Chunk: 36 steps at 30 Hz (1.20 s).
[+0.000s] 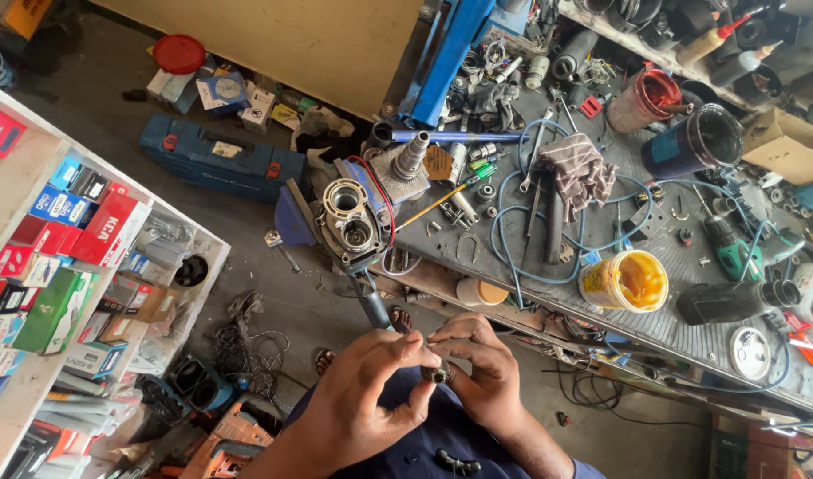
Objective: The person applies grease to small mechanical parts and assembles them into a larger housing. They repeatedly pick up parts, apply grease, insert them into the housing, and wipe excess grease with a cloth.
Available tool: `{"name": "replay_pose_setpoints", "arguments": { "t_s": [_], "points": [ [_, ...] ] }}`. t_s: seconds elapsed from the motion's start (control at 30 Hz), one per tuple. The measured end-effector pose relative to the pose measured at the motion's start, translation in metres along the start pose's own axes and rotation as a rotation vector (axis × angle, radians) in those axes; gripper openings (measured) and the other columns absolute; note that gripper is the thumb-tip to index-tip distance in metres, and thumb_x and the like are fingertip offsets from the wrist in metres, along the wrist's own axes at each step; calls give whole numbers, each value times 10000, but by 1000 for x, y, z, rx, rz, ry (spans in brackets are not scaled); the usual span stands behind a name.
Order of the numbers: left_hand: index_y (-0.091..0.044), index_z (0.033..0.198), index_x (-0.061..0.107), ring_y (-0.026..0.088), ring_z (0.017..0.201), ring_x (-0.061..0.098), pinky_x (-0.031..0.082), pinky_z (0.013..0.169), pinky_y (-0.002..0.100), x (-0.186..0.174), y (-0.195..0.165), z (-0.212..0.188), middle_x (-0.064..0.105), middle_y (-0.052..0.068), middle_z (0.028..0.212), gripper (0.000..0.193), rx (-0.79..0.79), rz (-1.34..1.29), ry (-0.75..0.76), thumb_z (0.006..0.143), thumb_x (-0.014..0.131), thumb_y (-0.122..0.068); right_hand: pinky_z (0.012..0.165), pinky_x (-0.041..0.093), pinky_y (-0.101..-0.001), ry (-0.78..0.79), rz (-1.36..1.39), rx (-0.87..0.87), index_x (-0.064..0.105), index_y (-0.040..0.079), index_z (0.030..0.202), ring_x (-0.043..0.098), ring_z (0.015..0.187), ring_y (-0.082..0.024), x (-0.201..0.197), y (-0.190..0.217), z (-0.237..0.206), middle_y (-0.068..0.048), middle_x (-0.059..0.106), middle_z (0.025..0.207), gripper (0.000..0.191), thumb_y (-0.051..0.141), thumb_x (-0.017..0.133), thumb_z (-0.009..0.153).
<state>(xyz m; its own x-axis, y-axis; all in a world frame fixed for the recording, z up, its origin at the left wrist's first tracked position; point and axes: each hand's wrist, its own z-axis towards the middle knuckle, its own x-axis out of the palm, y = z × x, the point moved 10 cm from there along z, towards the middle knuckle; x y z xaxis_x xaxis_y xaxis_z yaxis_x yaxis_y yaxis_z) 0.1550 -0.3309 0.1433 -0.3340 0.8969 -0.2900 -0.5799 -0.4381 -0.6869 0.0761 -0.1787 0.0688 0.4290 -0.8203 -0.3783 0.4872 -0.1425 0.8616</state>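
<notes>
My left hand [364, 390] and my right hand [479, 372] meet in front of my lap, low in the head view. Together they pinch a small dark metal part [438, 372], which is mostly hidden by the fingers. Both hands have their fingers closed around it. Just beyond them, at the workbench's near corner, a grey power-tool gear housing [349, 217] sits open-side up in a blue vise [293, 217].
The cluttered workbench [690, 333] holds a yellow grease tub [627, 281], a blue cable [513, 235], a striped rag [577, 168], a black tool body [730, 302] and several small parts. A shelf of boxes [60, 266] stands left. A blue tool case [220, 155] lies on the floor.
</notes>
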Motion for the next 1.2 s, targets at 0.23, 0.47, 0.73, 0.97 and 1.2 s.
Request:
{"name": "replay_pose_setpoints", "arguments": {
  "t_s": [0.23, 0.47, 0.73, 0.97, 1.2],
  "points": [
    [-79, 1481, 372, 235, 1031, 704, 578, 963, 391, -4, 1, -1, 706, 39, 1138, 764, 35, -1, 9, 858, 807, -3, 936, 537, -358, 11, -39, -4, 761, 43, 1004, 663, 1061, -246, 1, 1, 1, -79, 718, 1075, 322, -79, 795, 707],
    [-72, 1469, 448, 190, 960, 753, 617, 892, 344, -5, 46, -30, 744, 87, 1082, 742, -232, -200, -30, 831, 822, -24, 943, 539, -359, 32, -37, -8, 757, 59, 1040, 666, 1080, -241, 6, 8, 10, -79, 730, 1105, 307, 3, 843, 752],
    [-10, 1564, 290, 214, 1031, 704, 624, 908, 377, -13, 101, -73, 635, 166, 1158, 775, -535, -686, -278, 916, 712, 38, 921, 543, -347, 45, -64, 27, 742, 42, 1120, 678, 1077, -247, 20, 13, 47, -93, 700, 1113, 389, 106, 867, 757],
    [-27, 1557, 273, 190, 1023, 681, 635, 873, 366, -30, 115, -51, 626, 156, 1162, 775, -559, -742, -474, 904, 676, 82, 911, 568, -332, 6, 49, 176, 688, 25, 1201, 676, 1063, -217, 26, -3, 68, -98, 684, 1140, 449, 173, 851, 810],
    [-19, 1505, 335, 168, 980, 704, 608, 844, 286, -70, 100, 8, 660, 130, 1112, 765, -474, -68, -347, 866, 743, 82, 1008, 481, -346, 101, 64, 137, 655, 14, 1232, 633, 1136, -220, 17, -30, 69, -109, 684, 1197, 340, 110, 750, 920]
  ]
}}
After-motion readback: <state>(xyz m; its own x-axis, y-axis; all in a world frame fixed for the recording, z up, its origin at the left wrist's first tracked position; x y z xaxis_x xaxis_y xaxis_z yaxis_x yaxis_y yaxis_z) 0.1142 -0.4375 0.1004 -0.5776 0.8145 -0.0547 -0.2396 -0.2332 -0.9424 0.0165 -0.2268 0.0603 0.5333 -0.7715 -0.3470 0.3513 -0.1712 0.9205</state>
